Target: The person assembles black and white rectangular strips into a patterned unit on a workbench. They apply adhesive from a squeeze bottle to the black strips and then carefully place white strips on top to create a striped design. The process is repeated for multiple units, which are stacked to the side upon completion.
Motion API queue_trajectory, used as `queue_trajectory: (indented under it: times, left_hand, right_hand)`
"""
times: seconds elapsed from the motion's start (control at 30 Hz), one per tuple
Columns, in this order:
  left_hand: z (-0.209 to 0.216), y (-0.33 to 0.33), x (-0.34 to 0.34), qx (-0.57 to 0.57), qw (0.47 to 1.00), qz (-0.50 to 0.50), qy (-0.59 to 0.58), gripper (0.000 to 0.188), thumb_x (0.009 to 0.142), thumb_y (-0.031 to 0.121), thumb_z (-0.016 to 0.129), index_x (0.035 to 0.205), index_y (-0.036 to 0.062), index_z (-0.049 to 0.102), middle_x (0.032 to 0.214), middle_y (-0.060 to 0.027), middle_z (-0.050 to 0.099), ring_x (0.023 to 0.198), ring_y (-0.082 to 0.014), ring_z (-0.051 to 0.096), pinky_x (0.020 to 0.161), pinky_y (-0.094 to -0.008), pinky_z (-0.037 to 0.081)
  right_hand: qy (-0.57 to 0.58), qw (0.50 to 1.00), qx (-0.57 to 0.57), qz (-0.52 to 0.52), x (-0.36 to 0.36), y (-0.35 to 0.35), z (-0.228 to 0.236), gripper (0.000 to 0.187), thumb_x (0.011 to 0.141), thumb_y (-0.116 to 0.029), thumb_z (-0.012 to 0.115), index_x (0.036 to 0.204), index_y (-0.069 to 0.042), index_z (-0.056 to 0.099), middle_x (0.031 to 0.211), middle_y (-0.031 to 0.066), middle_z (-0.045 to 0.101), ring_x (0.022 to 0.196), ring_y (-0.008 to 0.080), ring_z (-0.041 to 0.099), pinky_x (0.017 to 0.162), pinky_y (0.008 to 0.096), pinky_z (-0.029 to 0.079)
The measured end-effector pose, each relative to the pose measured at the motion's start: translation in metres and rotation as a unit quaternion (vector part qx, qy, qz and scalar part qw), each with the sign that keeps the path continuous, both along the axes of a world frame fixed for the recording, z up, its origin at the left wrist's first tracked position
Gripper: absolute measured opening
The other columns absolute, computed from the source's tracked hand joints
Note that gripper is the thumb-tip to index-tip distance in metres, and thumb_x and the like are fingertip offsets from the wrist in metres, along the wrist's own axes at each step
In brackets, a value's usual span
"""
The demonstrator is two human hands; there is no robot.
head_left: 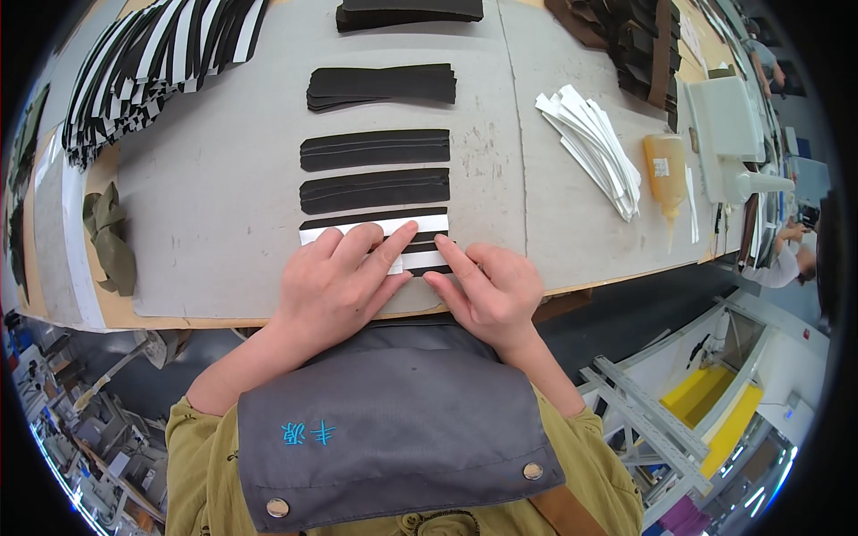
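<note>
At the table's front edge lie black strips [375,214] with white strips [422,260] laid along them. My left hand [332,275] is over their left part, its index fingertip pressing on the upper white strip [433,221] and its thumb stretched below. The other left fingers are bent. My right hand [493,288] touches the right end, with index finger and thumb spread apart across the lower strip's end. Both hands look open, pressing rather than gripping. Just beyond lie two black strip pieces [375,150], each with a lengthwise line. Part of the nearest strips is hidden under my left hand.
Farther off are a fanned black stack [382,86] and a thicker black stack [409,12]. White strips [590,147] and an amber squeeze bottle [665,179] lie to the right. Black-and-white strips [170,54] pile up far left, above olive pieces [111,241]. Another person [786,259] is at far right.
</note>
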State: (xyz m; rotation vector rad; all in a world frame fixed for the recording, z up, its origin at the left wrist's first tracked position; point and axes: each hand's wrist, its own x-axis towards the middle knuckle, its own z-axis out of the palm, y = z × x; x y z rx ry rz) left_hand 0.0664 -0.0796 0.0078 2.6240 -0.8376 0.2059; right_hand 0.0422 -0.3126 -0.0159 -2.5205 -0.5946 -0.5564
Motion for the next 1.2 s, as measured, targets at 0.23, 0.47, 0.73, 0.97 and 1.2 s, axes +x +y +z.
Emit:
queue_trajectory:
  times: [0.23, 0.47, 0.73, 0.97, 1.2]
  left_hand:
    - [0.0, 0.0, 0.0, -0.009, 1.0, -0.002, 0.005, 0.056, 0.082, 0.027, 0.083, 0.137, 0.0222, 0.072, 0.099, 0.0026, 0.059, 0.08, -0.0155, 0.056, 0.065, -0.0297, 0.047]
    - [0.0, 0.0, 0.002, -0.016, 1.0, 0.0, -0.005, 0.054, 0.08, 0.028, 0.084, 0.133, 0.0219, 0.074, 0.097, 0.0033, 0.059, 0.076, -0.0146, 0.055, 0.063, -0.0289, 0.046]
    - [0.0, 0.013, -0.007, -0.009, 0.999, 0.041, -0.029, 0.052, 0.08, 0.028, 0.085, 0.13, 0.0167, 0.075, 0.094, 0.0026, 0.059, 0.072, -0.0156, 0.054, 0.062, -0.0295, 0.046]
    - [0.0, 0.059, -0.027, 0.011, 0.991, 0.127, -0.029, 0.056, 0.081, 0.029, 0.086, 0.134, 0.0178, 0.073, 0.094, 0.0003, 0.061, 0.075, -0.0189, 0.057, 0.065, -0.0319, 0.048]
    - [0.023, 0.079, -0.035, -0.204, 0.959, 0.151, 0.129, 0.052, 0.093, 0.021, 0.075, 0.142, 0.011, 0.061, 0.094, -0.003, 0.056, 0.081, -0.0185, 0.055, 0.069, -0.0289, 0.045]
  right_hand:
    - [0.001, 1.0, -0.008, 0.0, 0.002, 0.001, 0.002, 0.043, 0.079, -0.032, 0.089, 0.116, -0.012, 0.08, 0.087, -0.0031, 0.063, 0.065, 0.0149, 0.057, 0.057, 0.0302, 0.043]
    - [0.069, 0.997, -0.018, -0.018, 0.004, 0.005, 0.013, 0.056, 0.078, -0.036, 0.088, 0.128, -0.012, 0.075, 0.083, -0.0009, 0.06, 0.065, 0.0171, 0.058, 0.057, 0.032, 0.044]
    - [0.076, 0.996, -0.04, -0.019, 0.004, 0.008, 0.013, 0.059, 0.077, -0.036, 0.088, 0.129, -0.011, 0.075, 0.078, -0.0004, 0.058, 0.066, 0.0172, 0.057, 0.056, 0.0327, 0.044]
    - [0.058, 0.997, -0.037, -0.02, 0.004, 0.008, 0.011, 0.056, 0.078, -0.034, 0.089, 0.127, -0.011, 0.077, 0.079, 0.0006, 0.058, 0.064, 0.0166, 0.054, 0.055, 0.0315, 0.043]
    - [0.054, 0.997, -0.047, -0.032, 0.0, 0.009, 0.012, 0.056, 0.079, -0.034, 0.089, 0.129, -0.012, 0.076, 0.086, 0.0015, 0.059, 0.07, 0.0179, 0.056, 0.06, 0.032, 0.045]
